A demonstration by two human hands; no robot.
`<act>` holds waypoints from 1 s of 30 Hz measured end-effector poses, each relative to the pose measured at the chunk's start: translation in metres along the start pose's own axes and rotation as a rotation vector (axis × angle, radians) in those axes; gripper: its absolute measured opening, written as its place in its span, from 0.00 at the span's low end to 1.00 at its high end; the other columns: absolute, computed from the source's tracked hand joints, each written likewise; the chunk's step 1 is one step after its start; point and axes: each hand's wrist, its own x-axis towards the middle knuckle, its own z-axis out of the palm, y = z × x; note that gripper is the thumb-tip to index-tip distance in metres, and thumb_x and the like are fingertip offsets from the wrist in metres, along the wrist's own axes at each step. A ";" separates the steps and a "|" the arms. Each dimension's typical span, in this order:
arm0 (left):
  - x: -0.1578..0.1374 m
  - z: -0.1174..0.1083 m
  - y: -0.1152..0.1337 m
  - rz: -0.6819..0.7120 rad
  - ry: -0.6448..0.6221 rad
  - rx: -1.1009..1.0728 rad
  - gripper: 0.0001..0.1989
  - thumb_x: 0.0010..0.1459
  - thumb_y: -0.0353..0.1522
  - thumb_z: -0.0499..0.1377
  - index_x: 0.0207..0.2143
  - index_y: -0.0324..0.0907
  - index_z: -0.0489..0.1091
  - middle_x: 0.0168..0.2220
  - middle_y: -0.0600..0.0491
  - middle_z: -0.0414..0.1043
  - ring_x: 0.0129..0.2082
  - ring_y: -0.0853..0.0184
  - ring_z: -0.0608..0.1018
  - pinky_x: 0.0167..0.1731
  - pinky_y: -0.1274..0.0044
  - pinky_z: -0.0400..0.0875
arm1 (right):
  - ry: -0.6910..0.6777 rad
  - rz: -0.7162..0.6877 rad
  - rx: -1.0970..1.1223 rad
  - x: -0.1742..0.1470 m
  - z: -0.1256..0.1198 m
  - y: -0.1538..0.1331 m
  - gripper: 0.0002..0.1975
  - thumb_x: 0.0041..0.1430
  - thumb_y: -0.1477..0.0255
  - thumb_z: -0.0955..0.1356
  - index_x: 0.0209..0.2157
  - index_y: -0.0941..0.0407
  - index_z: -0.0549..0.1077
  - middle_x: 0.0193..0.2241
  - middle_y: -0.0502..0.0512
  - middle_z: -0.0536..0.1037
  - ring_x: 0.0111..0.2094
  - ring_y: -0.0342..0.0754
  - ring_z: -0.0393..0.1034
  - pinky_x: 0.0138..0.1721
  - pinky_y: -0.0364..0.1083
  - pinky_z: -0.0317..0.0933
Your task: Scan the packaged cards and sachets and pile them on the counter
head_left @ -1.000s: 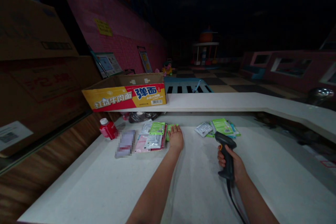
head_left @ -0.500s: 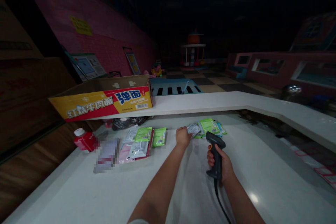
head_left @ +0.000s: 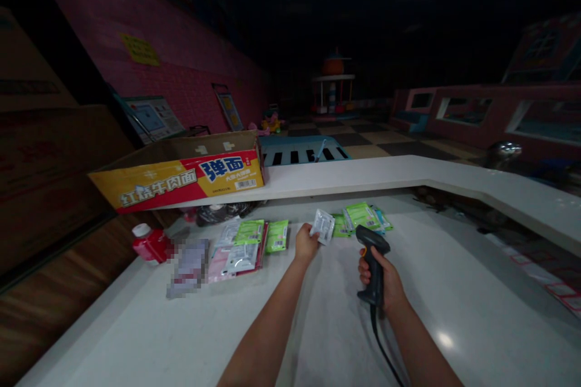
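Silver sachet (head_left: pixel 324 227) in left hand (head_left: pixel 307 244), scanner (head_left: pixel 376 283) in right hand (head_left: pixel 392 283)

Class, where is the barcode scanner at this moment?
In the head view, the barcode scanner is right of centre, gripped in the right hand, its top just below the pile of packets at right.

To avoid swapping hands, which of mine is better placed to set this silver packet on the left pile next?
Probably your left hand: it holds the silver packet and is nearer the left pile, while your right hand grips the scanner.
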 end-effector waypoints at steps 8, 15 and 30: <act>-0.020 -0.006 -0.029 0.109 -0.051 -0.627 0.16 0.45 0.40 0.65 0.30 0.38 0.70 0.24 0.53 0.73 0.22 0.70 0.73 0.24 0.79 0.67 | -0.027 -0.020 -0.264 -0.002 -0.001 0.004 0.23 0.39 0.56 0.77 0.31 0.56 0.70 0.15 0.44 0.69 0.13 0.38 0.60 0.13 0.37 0.54; -0.019 -0.005 -0.028 0.129 -0.050 -0.685 0.16 0.48 0.42 0.65 0.30 0.39 0.69 0.21 0.56 0.70 0.20 0.72 0.70 0.22 0.81 0.63 | 0.078 -0.046 -0.842 -0.026 0.024 0.001 0.20 0.46 0.56 0.73 0.31 0.55 0.67 0.13 0.45 0.71 0.12 0.41 0.63 0.12 0.39 0.54; -0.018 0.001 -0.033 0.164 0.020 -0.522 0.14 0.54 0.42 0.59 0.36 0.39 0.70 0.28 0.52 0.73 0.28 0.67 0.75 0.28 0.78 0.68 | -0.043 -0.058 -1.205 -0.078 0.029 -0.008 0.18 0.49 0.55 0.71 0.28 0.55 0.66 0.13 0.46 0.71 0.12 0.44 0.65 0.12 0.41 0.56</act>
